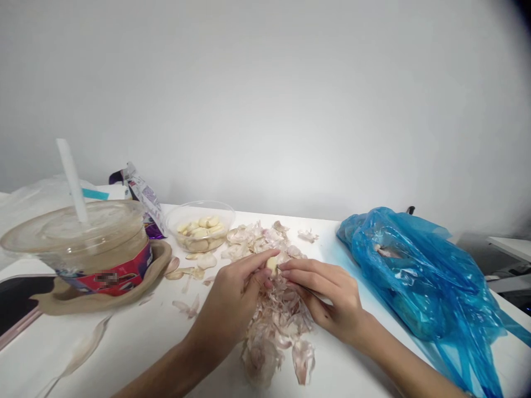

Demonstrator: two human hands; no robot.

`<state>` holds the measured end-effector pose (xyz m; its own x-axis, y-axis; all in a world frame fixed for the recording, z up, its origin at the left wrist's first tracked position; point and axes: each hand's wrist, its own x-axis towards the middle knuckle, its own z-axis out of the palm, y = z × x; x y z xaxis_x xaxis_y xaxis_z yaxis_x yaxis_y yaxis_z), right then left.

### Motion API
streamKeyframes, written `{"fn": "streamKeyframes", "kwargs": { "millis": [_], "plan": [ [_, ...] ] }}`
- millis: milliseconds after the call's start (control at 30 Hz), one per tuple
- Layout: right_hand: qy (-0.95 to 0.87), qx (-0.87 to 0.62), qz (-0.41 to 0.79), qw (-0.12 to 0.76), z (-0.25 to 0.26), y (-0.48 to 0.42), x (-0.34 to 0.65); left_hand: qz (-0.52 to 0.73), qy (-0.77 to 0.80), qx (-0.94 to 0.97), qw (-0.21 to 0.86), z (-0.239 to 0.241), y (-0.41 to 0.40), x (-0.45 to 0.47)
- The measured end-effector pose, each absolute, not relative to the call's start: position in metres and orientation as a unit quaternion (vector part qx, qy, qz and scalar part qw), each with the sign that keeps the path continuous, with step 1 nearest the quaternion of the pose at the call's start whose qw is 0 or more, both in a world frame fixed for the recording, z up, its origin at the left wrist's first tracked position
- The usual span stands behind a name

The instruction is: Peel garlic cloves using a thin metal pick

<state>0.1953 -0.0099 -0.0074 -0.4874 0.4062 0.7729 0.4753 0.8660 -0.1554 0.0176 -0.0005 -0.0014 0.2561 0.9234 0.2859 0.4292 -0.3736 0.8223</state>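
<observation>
A pale garlic clove (272, 264) is pinched in my left hand (243, 284), between thumb and fingers. From the other side, the fingertips of my right hand (326, 290) close in against the clove's right edge. Whether the right fingers also grip a bit of skin is hidden. Beneath both hands spreads a heap of papery garlic skins (286, 326). Behind my left hand stands a clear plastic bowl (230, 213) with several peeled garlic cloves (203, 226) in it. Loose skins and bits of garlic (194, 271) lie in front of the bowl.
At the left, a large drink cup (95, 243) with a straw sits in a brown cardboard carrier (160, 260), beside a dark phone-like device (20, 301). A crumpled purple wrapper (145, 196) stands behind it. At the right lies a blue plastic bag (410, 271). A wall rises behind the white table.
</observation>
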Motion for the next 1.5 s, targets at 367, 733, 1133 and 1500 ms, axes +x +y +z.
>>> {"fn": "streamKeyframes", "kwargs": {
  "millis": [367, 733, 1133, 1500],
  "plan": [
    [-0.899, -0.266, -0.043, 0.345, -0.006, -0.01, 0.195, 0.362, 0.449, 0.764, 0.291, -0.003, 0.0, 0.018],
    [-0.913, -0.26, -0.046, 0.311, -0.007, -0.012, 0.192, 0.327, 0.351, 0.819, 0.316, -0.006, -0.002, 0.024],
    [-0.887, -0.246, -0.048, 0.387, -0.009, -0.013, 0.194, 0.367, 0.414, 0.657, 0.513, -0.008, 0.001, 0.019],
    [-0.858, -0.25, -0.078, 0.442, -0.01, -0.012, 0.196, 0.416, 0.436, 0.553, 0.575, 0.007, -0.003, 0.023]
  ]
}}
